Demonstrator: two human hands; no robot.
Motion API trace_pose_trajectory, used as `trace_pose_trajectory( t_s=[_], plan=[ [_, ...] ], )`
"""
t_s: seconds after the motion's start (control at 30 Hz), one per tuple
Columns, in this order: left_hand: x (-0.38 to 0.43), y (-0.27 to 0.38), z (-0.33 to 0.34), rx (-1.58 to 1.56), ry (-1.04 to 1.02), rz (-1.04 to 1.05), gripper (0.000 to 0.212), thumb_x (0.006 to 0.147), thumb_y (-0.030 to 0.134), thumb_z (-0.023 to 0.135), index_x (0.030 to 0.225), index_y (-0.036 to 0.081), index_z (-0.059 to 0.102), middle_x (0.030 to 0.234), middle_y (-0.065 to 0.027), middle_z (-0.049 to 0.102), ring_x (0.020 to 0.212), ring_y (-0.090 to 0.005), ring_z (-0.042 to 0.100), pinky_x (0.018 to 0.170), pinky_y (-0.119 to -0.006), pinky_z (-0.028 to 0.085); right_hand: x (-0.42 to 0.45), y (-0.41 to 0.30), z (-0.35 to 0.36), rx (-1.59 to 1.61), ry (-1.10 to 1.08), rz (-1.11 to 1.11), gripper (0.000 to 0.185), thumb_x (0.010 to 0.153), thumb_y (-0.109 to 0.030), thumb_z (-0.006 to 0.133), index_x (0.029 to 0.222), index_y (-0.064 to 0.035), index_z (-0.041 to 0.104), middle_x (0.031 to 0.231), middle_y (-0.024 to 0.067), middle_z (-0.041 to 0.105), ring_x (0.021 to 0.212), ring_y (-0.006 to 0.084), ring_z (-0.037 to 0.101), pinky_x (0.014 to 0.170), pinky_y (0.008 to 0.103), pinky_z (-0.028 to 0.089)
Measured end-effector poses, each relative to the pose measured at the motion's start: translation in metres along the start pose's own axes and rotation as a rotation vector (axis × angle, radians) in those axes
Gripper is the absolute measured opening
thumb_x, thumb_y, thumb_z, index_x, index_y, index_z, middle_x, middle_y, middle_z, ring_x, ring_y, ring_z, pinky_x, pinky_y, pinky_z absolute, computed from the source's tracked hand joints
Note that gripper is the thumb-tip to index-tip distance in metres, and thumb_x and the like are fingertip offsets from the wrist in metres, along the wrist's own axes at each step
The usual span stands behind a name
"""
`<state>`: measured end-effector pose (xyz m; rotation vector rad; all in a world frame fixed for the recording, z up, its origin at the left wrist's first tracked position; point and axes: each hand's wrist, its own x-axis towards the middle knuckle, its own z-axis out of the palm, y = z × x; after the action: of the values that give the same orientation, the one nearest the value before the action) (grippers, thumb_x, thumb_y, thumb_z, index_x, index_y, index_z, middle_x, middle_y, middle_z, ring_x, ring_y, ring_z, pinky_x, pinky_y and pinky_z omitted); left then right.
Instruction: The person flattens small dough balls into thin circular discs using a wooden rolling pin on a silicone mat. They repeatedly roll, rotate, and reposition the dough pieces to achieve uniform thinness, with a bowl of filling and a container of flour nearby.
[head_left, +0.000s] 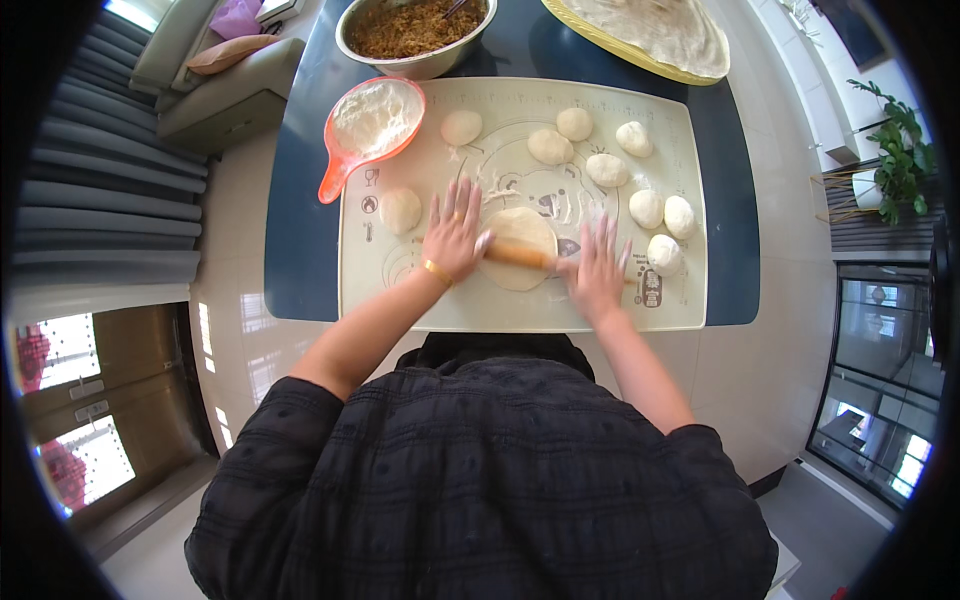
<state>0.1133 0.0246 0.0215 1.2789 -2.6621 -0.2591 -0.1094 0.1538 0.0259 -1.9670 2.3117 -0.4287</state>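
A round, flat sheet of dough (517, 279) lies on the pale printed mat (465, 311) in front of me. Across its middle rests a wooden rolling pin (517, 254), blurred and slightly tilted. My left hand (453, 234), with a ring and a gold bracelet, lies flat over the pin's left end, fingers stretched forward. Over the right end is my right hand (598, 268), flat with floury fingers spread. Neither hand is closed round the pin. A ball of dough (400, 211) sits just left of my left hand. Several floured dough balls (646, 208) are to the right of my right hand.
Left of the mat's top corner, a red-orange scoop of flour (376, 118) overlaps its edge. A metal bowl of brown filling (416, 66) stands at the back of the blue table (300, 247). Back right is a yellow tray (637, 56) bearing a floury sheet. More dough balls (550, 146) lie beyond the pin.
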Motion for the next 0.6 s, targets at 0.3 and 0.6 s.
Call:
trace_pose_trajectory(
  t_s=[0.3, 0.6],
  plan=[
    [0.002, -0.006, -0.002, -0.049, 0.037, -0.063, 0.074, 0.089, 0.038, 0.044, 0.143, 0.002, 0.009, 0.15, -0.0171, 0.01, 0.138, -0.0349, 0.008, 0.111, -0.047, 0.01, 0.024, -0.009, 0.002, -0.044, 0.076, -0.027, 0.08, 0.087, -0.064, 0.022, 0.14, -0.0032, 0.024, 0.149, 0.0195, 0.013, 0.137, 0.0355, 0.013, 0.106, 0.0589, 0.002],
    [-0.015, 0.005, -0.009, -0.047, -0.134, -0.068, 0.074, 0.091, 0.039, 0.04, 0.143, 0.0, 0.006, 0.15, -0.0183, 0.008, 0.138, -0.0342, 0.007, 0.111, -0.044, 0.006, 0.012, 0.004, 0.005, 0.015, 0.008, 0.01, 0.087, 0.084, -0.069, 0.018, 0.141, -0.0028, 0.019, 0.149, 0.0202, 0.008, 0.138, 0.0358, 0.007, 0.105, 0.061, -0.001]
  ],
)
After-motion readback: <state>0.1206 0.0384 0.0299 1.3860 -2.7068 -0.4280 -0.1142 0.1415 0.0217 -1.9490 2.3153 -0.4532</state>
